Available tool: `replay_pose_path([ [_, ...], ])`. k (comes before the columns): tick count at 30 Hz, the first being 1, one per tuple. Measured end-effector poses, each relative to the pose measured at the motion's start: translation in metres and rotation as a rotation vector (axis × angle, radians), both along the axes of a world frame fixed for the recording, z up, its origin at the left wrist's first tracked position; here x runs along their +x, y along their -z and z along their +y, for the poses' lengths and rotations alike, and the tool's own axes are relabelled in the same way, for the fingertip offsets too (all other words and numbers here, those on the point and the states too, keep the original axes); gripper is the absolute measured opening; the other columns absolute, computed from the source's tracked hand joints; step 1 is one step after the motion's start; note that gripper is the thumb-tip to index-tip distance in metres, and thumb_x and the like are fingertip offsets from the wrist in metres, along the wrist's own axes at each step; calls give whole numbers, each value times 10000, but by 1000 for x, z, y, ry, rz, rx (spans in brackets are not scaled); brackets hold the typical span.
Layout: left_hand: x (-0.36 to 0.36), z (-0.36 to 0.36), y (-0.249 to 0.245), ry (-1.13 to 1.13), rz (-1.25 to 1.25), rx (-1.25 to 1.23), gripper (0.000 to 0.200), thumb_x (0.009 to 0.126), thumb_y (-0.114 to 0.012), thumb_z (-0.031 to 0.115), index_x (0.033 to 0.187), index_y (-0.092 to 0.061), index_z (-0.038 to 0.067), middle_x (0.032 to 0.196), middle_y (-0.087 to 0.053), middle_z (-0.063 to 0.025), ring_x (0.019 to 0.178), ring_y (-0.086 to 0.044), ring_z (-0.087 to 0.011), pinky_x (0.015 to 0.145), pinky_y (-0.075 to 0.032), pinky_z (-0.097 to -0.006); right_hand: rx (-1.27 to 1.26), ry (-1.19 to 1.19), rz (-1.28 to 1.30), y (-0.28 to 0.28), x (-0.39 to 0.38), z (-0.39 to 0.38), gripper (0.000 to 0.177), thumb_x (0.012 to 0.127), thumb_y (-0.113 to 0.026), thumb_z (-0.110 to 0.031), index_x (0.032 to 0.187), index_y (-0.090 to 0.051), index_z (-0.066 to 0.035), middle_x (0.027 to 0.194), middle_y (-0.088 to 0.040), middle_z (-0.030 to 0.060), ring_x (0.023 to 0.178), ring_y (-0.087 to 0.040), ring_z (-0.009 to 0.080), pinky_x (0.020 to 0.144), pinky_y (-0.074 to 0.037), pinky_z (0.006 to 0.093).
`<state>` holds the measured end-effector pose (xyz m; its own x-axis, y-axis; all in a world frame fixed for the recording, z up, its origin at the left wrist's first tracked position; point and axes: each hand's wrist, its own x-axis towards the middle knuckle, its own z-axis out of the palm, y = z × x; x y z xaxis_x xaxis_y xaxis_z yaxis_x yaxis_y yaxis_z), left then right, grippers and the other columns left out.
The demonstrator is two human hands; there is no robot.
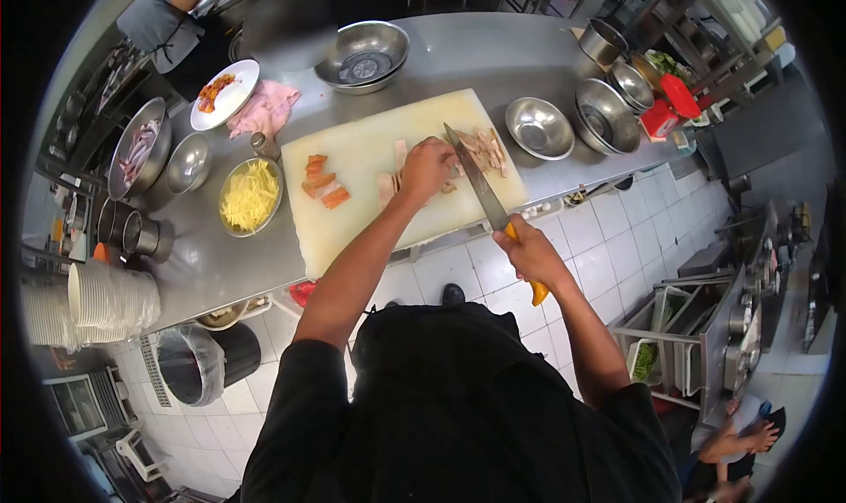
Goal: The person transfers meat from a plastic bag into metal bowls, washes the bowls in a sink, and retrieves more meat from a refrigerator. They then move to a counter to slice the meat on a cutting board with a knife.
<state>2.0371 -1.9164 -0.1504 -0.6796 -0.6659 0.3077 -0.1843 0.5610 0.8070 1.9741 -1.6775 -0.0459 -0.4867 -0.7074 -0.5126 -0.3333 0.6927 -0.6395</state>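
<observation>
My right hand (pixel 530 250) is wrapped round the yellow handle of a long kitchen knife (pixel 480 184). Its blade points away from me across the white cutting board (pixel 339 230). Just left of the blade, my left hand (pixel 427 170) has its fingers curled down over pale meat pieces (pixel 388 186), whose ends show beside it; the fingertips are partly hidden. To the right of the blade lies a pile of cut pale meat strips (pixel 485 153). Several orange-edged slices (pixel 322 184) rest on the left part of the board.
Left of the board stand a bowl of yellow strips (pixel 250 199), a pepper mill (pixel 264 145), a pink cloth (pixel 267 108) and a white plate (pixel 231 106). Metal bowls (pixel 539 128) and a red scale (pixel 674 102) are to the right. Two other people (pixel 163 22) (pixel 745 437) are nearby.
</observation>
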Motion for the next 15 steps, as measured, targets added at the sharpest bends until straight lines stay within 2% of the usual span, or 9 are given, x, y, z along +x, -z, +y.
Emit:
replay_pose_path([
  [2,-4,2,7,35,-48,-40,128,806,-675,114,881,-754,46,953,-688,-140,940,-645,-321,859,-512,-418,-12,16,-3,0,-3,1,341,998,-508,-296,1212,-484,-31,680,-601,141,504,-602,247,489,-498,371],
  [5,-5,0,20,53,-149,-236,114,802,-671,104,859,-758,56,956,-686,-126,958,-631,-317,859,-515,-411,-25,39,-14,-3,-3,3,331,998,-511,-301,1185,-498,-28,669,-595,135,499,-600,244,490,-498,368],
  [8,-6,2,20,4,-63,-233,104,798,-665,91,841,-753,57,949,-684,-117,976,-618,-312,866,-514,-405,-28,60,-21,-3,-4,4,323,997,-514,-300,1171,-507,-29,665,-590,135,500,-600,241,489,-498,365],
  [11,-4,8,6,-102,-25,-123,99,798,-675,100,842,-749,52,936,-681,-110,982,-615,-306,871,-510,-401,-42,78,-33,0,-9,5,321,996,-514,-299,1172,-509,-31,657,-578,127,497,-595,234,485,-496,358],
  [15,-10,11,9,-41,10,-95,100,798,-690,122,847,-749,58,923,-678,-99,983,-610,-301,871,-505,-401,-59,100,-126,9,-13,7,319,997,-515,-305,1167,-515,-35,628,-528,82,476,-562,202,472,-489,337],
])
